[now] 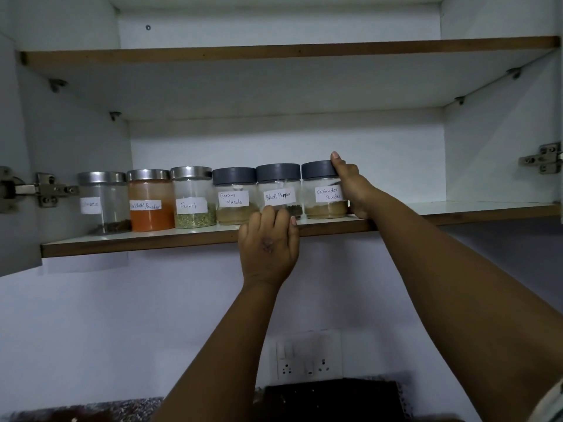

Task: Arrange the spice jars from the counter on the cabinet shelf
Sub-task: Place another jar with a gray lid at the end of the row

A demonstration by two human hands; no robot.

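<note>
Currently six spice jars stand upright in one row on the lower cabinet shelf (146,243), running from 9 o'clock toward 3 o'clock, each close beside its neighbour. Count by lid: three steel, three dark grey.

Steel-lidded, from the 9 o'clock end: cloves jar (103,202), label partly illegible, a thin dark layer at the bottom; red chilli powder jar (150,200), orange-red fill well up the glass; fennel jar (193,197), green seeds low in the glass.

Grey-lidded, continuing toward 3 o'clock: garam masala jar (234,196); black pepper jar (278,190); coriander powder jar (323,190), tan powder at the base.

Right hand (350,185) is wrapped around the 3 o'clock side of the coriander powder jar, index fingertip up on the lid edge, fingers closed on the glass. Left hand (268,242) is seen back-on at the shelf's front edge, at 6 o'clock of the black pepper jar; fingers curled narrow against the base of that jar; cannot tell whether they grip it or only touch.

Shelf surface: white top, brown front edge; bare toward 3 o'clock of the row. One upper shelf (274,50) above, same build. Two metal hinges: left hinge (39,188), right hinge (542,158).

Room: white wall below the cabinet, one switch-and-socket plate (307,357) at 6 o'clock, speckled counter (91,411) at frame bottom
</note>
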